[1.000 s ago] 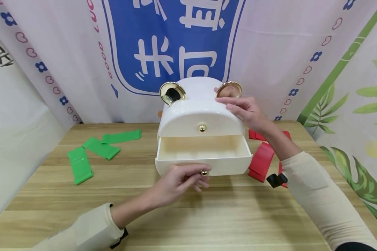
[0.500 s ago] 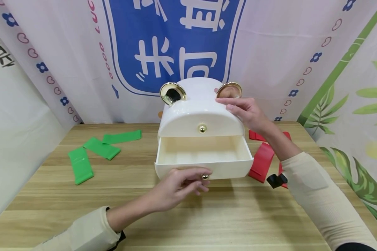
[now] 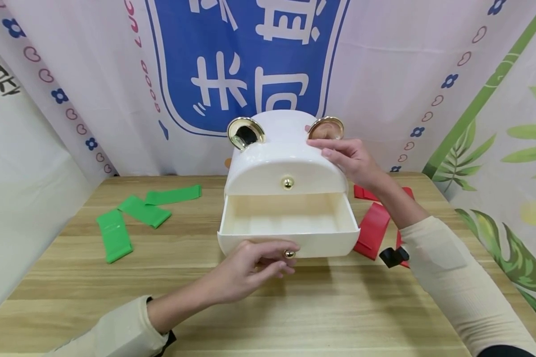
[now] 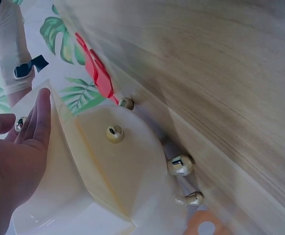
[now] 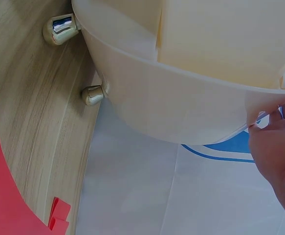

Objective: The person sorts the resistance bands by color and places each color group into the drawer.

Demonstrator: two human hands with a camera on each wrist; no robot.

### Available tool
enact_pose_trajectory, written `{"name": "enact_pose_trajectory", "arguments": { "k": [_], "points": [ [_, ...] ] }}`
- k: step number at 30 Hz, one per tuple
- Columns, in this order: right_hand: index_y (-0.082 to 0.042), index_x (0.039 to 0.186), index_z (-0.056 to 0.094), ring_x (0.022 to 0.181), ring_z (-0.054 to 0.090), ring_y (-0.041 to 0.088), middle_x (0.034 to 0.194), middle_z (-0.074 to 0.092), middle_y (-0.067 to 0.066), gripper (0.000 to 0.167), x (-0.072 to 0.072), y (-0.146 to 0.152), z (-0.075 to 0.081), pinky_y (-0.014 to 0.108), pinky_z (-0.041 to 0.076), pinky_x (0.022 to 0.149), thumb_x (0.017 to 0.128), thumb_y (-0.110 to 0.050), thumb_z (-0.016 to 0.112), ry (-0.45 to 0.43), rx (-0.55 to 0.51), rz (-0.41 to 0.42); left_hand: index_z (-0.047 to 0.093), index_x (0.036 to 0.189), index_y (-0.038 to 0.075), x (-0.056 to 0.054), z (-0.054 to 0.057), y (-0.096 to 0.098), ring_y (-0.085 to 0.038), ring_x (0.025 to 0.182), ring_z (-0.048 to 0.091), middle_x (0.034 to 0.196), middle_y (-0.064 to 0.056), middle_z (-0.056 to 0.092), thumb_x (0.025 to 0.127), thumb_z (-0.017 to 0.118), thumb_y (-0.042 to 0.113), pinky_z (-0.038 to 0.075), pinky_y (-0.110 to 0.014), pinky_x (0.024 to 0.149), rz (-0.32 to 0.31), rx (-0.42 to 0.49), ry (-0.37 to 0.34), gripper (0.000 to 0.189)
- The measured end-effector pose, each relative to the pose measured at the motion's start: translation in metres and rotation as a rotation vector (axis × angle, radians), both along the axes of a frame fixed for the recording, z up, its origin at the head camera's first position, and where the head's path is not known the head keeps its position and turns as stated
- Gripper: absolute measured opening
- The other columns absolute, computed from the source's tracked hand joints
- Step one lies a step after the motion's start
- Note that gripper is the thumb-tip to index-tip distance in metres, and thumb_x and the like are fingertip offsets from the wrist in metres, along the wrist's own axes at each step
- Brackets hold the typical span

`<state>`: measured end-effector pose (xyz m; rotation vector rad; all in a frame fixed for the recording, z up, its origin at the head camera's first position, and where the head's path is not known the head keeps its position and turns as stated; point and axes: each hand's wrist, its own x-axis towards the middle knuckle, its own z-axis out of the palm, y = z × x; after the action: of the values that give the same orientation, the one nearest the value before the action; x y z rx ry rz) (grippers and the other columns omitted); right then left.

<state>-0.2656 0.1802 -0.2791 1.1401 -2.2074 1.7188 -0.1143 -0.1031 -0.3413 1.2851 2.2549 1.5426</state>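
Note:
A white two-drawer storage box point(image 3: 281, 131) with round gold-rimmed ears stands on the table. Its lower drawer point(image 3: 330, 244) is pulled out, and the inside I can see holds nothing. My left hand point(image 3: 245, 272) has its fingers and thumb round the gold knob point(image 3: 289, 254) of that drawer; the left wrist view shows the same knob point(image 4: 20, 123) between thumb and fingers. The upper drawer point(image 3: 259, 179), with its own gold knob, is closed. My right hand point(image 3: 350, 156) rests on the box top beside the right ear point(image 3: 326, 129), fingers fairly straight.
Several green strips point(image 3: 145, 210) lie on the wooden table point(image 3: 183, 258) to the left. Red strips point(image 3: 372, 228) lie to the right, partly beneath my right forearm. A printed curtain point(image 3: 366, 64) hangs close behind the box. Gold feet point(image 5: 61, 29) raise the box.
The lower drawer has slid further out towards me, my left hand moving back with its knob. My right hand has stayed on the box top.

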Motion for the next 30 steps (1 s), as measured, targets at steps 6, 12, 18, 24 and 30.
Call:
{"name": "enact_pose_trajectory", "arguments": {
  "k": [6, 12, 18, 24, 30],
  "points": [
    [0.004, 0.132, 0.065, 0.076, 0.076, 0.028, 0.111, 0.078, 0.002, 0.033, 0.001, 0.0, 0.0, 0.033, 0.062, 0.064, 0.103, -0.004, 0.055, 0.004, 0.002, -0.009, 0.06, 0.137, -0.006, 0.003, 0.0, 0.0, -0.024, 0.097, 0.077, 0.114, -0.018, 0.075, 0.101, 0.06, -0.005, 0.06, -0.027, 0.085, -0.005, -0.01, 0.003, 0.035],
    [0.004, 0.133, 0.065, 0.076, 0.076, 0.028, 0.112, 0.077, 0.002, 0.033, 0.001, 0.001, 0.0, 0.034, 0.062, 0.064, 0.103, -0.005, 0.055, -0.002, 0.009, -0.016, 0.059, 0.139, -0.005, 0.003, 0.001, -0.001, -0.017, 0.098, 0.076, 0.114, -0.017, 0.075, 0.102, 0.061, -0.002, 0.06, -0.026, 0.086, -0.026, -0.033, 0.026, 0.038],
    [0.004, 0.133, 0.065, 0.077, 0.076, 0.027, 0.113, 0.077, 0.001, 0.032, 0.001, 0.0, 0.0, 0.033, 0.062, 0.064, 0.103, -0.004, 0.055, -0.003, 0.001, -0.009, 0.06, 0.14, -0.002, 0.003, 0.018, -0.013, -0.009, 0.091, 0.076, 0.107, -0.009, 0.078, 0.103, 0.062, 0.004, 0.06, -0.026, 0.084, -0.075, -0.099, 0.071, 0.037],
    [0.003, 0.132, 0.066, 0.077, 0.076, 0.026, 0.114, 0.077, 0.0, 0.032, 0.0, 0.0, 0.0, 0.032, 0.062, 0.064, 0.103, -0.004, 0.054, -0.004, -0.001, 0.001, 0.07, 0.125, -0.005, -0.004, 0.052, -0.038, -0.009, 0.076, 0.074, 0.102, -0.011, 0.079, 0.099, 0.063, -0.005, 0.062, -0.029, 0.063, -0.194, -0.008, 0.072, 0.026],
    [-0.003, 0.132, 0.07, 0.079, 0.076, 0.025, 0.116, 0.077, -0.001, 0.033, -0.001, 0.0, -0.001, 0.031, 0.062, 0.065, 0.103, -0.004, 0.054, -0.002, -0.009, 0.018, 0.072, 0.114, -0.007, -0.019, 0.077, -0.072, -0.012, 0.059, 0.067, 0.088, -0.012, 0.077, 0.095, 0.063, -0.013, 0.052, -0.024, 0.044, -0.114, 0.144, 0.173, 0.021]
  ]
}}
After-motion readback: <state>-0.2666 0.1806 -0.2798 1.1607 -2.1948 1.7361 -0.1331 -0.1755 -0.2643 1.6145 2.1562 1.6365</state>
